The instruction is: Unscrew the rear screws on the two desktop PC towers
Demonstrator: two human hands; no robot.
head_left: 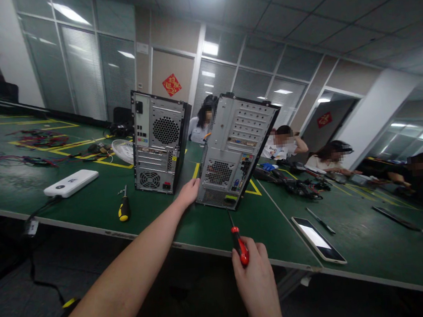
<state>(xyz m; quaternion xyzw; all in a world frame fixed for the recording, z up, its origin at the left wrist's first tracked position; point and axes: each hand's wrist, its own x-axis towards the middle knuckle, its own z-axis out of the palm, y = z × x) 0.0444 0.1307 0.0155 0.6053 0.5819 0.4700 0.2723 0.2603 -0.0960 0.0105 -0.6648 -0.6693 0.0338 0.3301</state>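
Observation:
My right hand (257,278) is closed around the red and black handle of a screwdriver (238,245). Its dark shaft points up to the bottom edge of the right computer tower (229,152); whether the tip touches the metal I cannot tell. My left hand (190,191) grips that tower at its lower left side, fingers partly hidden. The tower's back faces me, with expansion slots, ports and a vent grille. Left of it stands a second computer tower (159,143), also back toward me. A yellow and black screwdriver (124,207) lies beside this one.
On the green table (203,229) lie a white power bank (72,183) with a cable, a phone (318,240) and a pen (320,221). Bundled cables (300,185) sit right of the towers, loose wires (41,138) at far left. Several people sit across the table.

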